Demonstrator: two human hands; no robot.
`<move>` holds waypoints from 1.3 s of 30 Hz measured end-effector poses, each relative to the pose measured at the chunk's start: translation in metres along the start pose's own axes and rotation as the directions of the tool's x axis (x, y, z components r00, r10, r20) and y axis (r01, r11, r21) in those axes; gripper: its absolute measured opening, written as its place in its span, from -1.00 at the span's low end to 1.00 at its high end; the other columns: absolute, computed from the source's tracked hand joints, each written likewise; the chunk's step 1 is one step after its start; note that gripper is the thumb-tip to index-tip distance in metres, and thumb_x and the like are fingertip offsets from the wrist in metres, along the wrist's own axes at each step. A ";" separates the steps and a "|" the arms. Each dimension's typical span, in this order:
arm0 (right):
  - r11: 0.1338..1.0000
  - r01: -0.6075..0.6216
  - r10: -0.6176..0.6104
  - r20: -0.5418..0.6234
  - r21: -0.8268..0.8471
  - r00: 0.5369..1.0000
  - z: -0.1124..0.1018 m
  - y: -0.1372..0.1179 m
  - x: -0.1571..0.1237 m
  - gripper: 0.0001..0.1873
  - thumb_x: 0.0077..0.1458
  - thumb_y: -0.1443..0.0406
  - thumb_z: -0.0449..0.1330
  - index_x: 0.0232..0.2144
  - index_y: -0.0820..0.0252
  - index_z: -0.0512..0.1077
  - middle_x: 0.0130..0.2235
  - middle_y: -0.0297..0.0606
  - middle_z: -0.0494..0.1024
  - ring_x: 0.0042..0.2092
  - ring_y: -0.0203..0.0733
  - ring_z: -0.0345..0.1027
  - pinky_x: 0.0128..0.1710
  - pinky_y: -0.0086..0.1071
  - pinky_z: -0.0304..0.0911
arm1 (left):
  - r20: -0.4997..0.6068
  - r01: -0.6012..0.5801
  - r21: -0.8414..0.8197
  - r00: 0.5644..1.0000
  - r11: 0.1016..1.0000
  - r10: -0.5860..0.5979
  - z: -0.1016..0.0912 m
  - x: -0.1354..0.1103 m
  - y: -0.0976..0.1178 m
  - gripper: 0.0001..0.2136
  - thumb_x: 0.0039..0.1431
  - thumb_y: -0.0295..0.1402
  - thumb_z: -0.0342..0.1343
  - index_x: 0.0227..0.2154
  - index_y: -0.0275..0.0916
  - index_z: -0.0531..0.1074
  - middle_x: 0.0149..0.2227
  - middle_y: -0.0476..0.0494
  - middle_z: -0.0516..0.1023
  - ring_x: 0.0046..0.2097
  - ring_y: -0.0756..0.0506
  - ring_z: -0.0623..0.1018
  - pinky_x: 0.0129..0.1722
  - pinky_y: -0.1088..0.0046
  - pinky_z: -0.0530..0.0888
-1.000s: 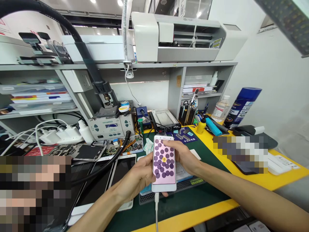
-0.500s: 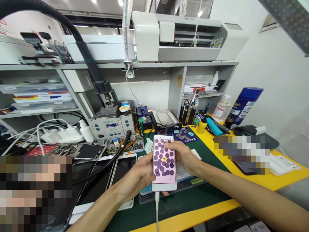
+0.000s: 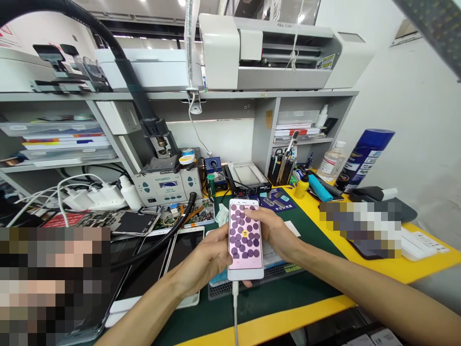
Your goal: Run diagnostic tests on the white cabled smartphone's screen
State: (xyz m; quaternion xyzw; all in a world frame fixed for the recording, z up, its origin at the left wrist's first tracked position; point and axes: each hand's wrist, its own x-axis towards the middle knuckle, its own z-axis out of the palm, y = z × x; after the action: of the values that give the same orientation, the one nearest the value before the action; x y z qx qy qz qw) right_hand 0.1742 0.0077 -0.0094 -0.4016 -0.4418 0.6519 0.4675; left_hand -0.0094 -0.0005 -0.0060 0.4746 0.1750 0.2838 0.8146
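Note:
A white smartphone [image 3: 246,275] is held upright between both hands above the green mat. Its lit screen shows many purple dots on pink with a yellow round mark in the middle. My left hand [image 3: 207,259] grips the phone's left edge, the thumb along its side and some fingers hidden behind. My right hand [image 3: 279,235] clasps the right edge, with its thumb laid over the upper part of the screen. A white charging cable [image 3: 235,307] runs from the phone's bottom edge down out of view.
On the left lie several tablets [image 3: 185,250] and a tray of circuit parts [image 3: 205,216]. Behind stands a hot-air station [image 3: 167,187] with its black hose [image 3: 180,226]. To the right are a yellow bottle [image 3: 301,187], a blue spray can [image 3: 365,161] and a pen holder [image 3: 281,170].
The view has shifted slightly. Both hands keep their hold on the smartphone, and the dots near the top of its screen look a little different.

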 end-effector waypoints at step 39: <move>0.999 0.023 -0.021 0.045 -0.046 0.999 -0.002 0.003 -0.002 -0.75 0.10 0.13 0.20 -0.29 0.21 0.39 -0.37 -0.28 0.51 -0.35 -0.21 0.37 -0.37 -0.37 0.17 | -0.073 -0.010 -0.116 0.997 0.993 0.001 -0.001 0.000 -0.001 -0.31 -0.14 -0.60 -0.05 0.18 -0.24 0.21 -0.11 -0.27 0.50 -0.19 -0.26 0.54 -0.26 -0.04 0.53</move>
State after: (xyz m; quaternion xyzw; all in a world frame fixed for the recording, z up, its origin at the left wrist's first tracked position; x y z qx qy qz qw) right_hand 0.1756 0.0056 -0.0125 -0.3927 -0.4715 0.6451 0.4553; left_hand -0.0098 -0.0001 -0.0077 0.4160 0.1864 0.3130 0.8332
